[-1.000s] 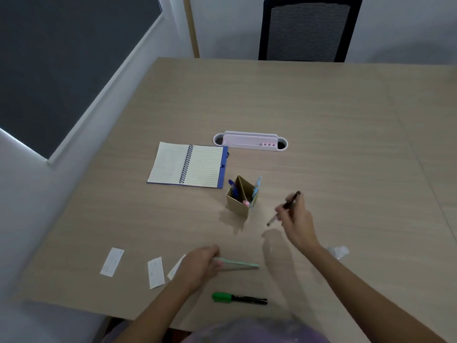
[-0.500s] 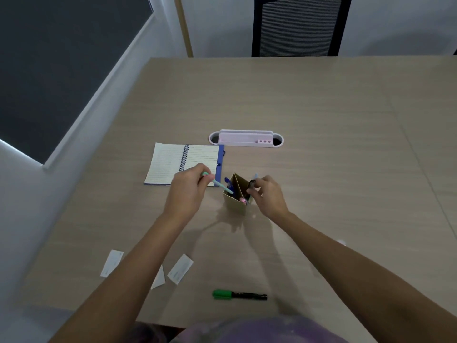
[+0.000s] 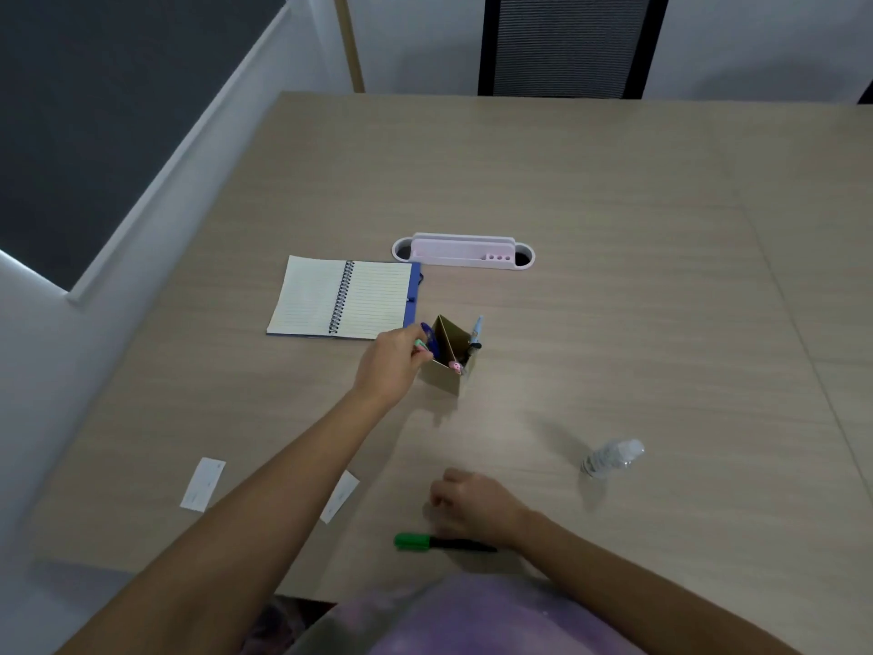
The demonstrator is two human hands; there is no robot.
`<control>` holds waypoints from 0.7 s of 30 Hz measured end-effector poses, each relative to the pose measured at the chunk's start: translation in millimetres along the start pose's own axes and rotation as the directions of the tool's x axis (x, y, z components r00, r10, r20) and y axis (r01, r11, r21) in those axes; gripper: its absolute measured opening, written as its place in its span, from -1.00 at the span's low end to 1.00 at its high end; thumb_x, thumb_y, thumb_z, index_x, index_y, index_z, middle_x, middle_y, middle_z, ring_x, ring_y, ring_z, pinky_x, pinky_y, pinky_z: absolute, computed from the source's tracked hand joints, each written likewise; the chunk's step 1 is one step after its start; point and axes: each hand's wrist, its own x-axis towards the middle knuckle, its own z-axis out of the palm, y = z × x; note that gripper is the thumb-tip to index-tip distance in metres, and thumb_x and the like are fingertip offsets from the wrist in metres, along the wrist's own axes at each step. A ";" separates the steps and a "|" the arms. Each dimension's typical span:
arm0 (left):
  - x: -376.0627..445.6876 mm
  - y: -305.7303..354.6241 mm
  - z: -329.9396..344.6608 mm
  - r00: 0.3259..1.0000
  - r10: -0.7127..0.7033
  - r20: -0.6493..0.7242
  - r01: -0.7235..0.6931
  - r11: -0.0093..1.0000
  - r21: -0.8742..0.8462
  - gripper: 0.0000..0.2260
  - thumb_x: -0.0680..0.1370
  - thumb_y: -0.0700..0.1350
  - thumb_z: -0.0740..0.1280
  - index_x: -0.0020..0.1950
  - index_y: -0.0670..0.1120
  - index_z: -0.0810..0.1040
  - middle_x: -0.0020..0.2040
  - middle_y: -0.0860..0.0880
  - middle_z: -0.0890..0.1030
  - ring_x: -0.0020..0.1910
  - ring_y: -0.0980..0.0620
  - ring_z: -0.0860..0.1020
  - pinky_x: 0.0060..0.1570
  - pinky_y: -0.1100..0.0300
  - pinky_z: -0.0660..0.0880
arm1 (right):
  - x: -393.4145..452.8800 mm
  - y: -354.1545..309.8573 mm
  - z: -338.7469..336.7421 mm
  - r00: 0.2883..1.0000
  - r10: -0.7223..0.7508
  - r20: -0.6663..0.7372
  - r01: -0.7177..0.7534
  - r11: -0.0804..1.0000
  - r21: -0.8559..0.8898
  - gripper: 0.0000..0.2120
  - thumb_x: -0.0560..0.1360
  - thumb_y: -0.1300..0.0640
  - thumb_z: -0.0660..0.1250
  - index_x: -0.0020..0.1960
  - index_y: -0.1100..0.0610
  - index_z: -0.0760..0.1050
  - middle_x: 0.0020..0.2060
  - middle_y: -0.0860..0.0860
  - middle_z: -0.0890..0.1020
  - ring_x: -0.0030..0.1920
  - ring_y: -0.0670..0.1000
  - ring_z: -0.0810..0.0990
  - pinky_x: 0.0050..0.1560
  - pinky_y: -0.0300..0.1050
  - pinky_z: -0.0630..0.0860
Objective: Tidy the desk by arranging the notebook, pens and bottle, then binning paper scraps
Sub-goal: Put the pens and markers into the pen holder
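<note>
Left hand (image 3: 394, 359) at the cardboard pen holder (image 3: 449, 354), fingers pinched on a light-green pen (image 3: 420, 345) at the holder's left rim. Right hand (image 3: 472, 503) loosely curled, empty, touching the desk (image 3: 614, 229) just beyond the green marker (image 3: 439, 542). Open spiral notebook (image 3: 345, 297) far left of the holder. Clear bottle (image 3: 611, 458) lying at right. Two paper scraps (image 3: 203, 484) (image 3: 340, 496) near left edge.

Open notebook (image 3: 342, 297) beside pen holder (image 3: 449, 354); bottle (image 3: 611, 458) upright.
</note>
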 end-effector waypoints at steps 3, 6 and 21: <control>-1.7 -3.6 5.6 0.988 -0.154 0.022 0.156 0.978 -0.142 -0.77 0.48 -0.07 0.40 0.05 -0.15 0.49 -0.19 -0.05 0.61 -0.17 -0.04 0.55 -0.18 0.13 0.42 | 2.4 -7.1 11.9 0.986 -0.028 0.164 0.052 0.988 -0.145 -0.60 0.45 -0.05 0.35 0.14 0.20 0.45 0.13 0.21 0.50 0.11 0.24 0.50 0.01 0.11 0.49; 2.1 -4.7 12.9 0.945 -0.287 0.154 0.323 0.889 -0.324 -0.83 0.49 -0.03 0.39 -0.06 -0.11 0.52 -0.10 -0.13 0.67 -0.14 -0.12 0.66 -0.13 0.07 0.54 | 3.7 -0.6 13.8 0.989 0.047 0.140 -0.027 0.990 -0.141 -0.74 0.54 0.13 0.20 0.17 0.23 0.44 0.17 0.23 0.49 0.17 0.25 0.50 0.07 0.12 0.47; 39.7 4.4 15.4 0.857 -0.347 0.382 0.500 0.743 -0.446 -0.78 0.60 -0.15 0.19 0.20 -0.18 0.50 -0.04 -0.16 0.49 -0.13 -0.15 0.57 0.14 -0.11 0.55 | 5.7 20.9 -155.1 0.433 0.540 -0.722 0.226 0.710 0.667 -0.65 0.54 0.24 0.28 0.25 0.09 0.22 -0.18 0.04 0.62 -0.32 0.01 0.68 -0.22 -0.19 0.64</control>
